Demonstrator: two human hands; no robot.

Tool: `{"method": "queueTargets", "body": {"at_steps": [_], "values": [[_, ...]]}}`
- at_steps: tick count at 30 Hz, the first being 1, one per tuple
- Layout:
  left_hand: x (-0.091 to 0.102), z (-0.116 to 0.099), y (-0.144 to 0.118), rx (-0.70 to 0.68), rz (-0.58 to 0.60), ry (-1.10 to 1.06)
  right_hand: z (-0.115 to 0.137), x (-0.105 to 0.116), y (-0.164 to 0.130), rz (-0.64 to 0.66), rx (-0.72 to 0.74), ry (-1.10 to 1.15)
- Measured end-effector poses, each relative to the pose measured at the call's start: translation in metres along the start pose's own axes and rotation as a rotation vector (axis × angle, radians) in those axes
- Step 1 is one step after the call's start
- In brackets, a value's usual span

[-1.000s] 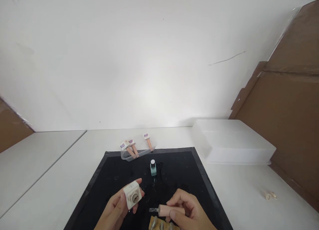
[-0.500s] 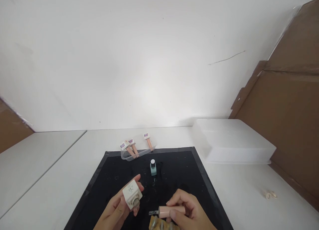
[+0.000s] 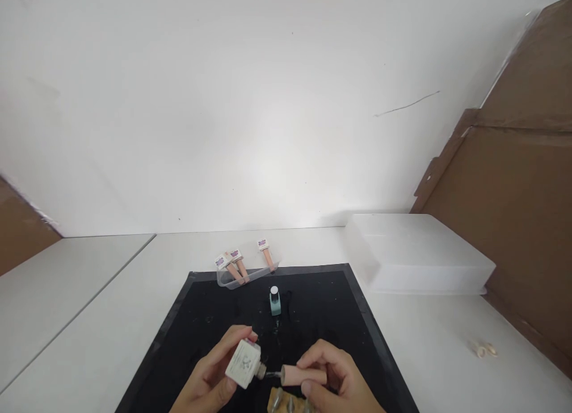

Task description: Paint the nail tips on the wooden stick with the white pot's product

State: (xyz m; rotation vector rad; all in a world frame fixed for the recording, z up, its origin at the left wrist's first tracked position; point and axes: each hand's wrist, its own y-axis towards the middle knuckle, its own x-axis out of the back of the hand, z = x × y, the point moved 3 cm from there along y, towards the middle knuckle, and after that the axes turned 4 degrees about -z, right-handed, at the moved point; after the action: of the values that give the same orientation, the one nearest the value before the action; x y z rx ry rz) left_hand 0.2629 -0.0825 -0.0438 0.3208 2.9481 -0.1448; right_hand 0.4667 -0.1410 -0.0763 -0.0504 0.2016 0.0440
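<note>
A left hand grips 1 tilted polish bottle as the right hand holds its brush cap at the neck; reinsertion appears underway, needing careful alignment.

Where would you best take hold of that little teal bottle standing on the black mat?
Probably by the teal bottle body's two flat sides, coming straight down from above: it stands upright and alone on the black mat, and its white cap looks too small for a sure grip.

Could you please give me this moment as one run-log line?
left hand: holds cream bottle, neck toward brush | right hand: holds pink brush cap, brush at bottle neck | mat: teal bottle upright
</note>
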Motion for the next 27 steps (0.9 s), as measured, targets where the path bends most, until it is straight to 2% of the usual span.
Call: {"method": "queueTargets", "body": {"at_steps": [3, 10, 17, 20, 23, 27], "values": [[-0.001, 0.0, -0.001, 0.001, 0.009, -0.006, 0.003, 0.0, 0.0, 0.011, 0.017, -0.06], [0.0, 0.004, 0.0, 0.038, 0.032, -0.047, 0.008, 0.003, -0.002, -0.09, 0.0, -0.206], [-0.002, 0.003, 0.0, 0.026, 0.077, -0.052, 0.011, 0.0, -0.004, -0.097, 0.127, -0.168], [-0.003, 0.002, 0.0, 0.019, 0.085, -0.049, 0.016, -0.002, -0.003, -0.052, 0.241, -0.235], [-0.006, 0.0, -0.001, 0.022, 0.089, -0.027, 0.022, -0.004, -0.004, -0.026, 0.445, -0.363], [-0.01, -0.002, -0.001, 0.033, 0.098, -0.016, 0.022, -0.007, -0.009, -0.068, 0.648, -0.585]]}}
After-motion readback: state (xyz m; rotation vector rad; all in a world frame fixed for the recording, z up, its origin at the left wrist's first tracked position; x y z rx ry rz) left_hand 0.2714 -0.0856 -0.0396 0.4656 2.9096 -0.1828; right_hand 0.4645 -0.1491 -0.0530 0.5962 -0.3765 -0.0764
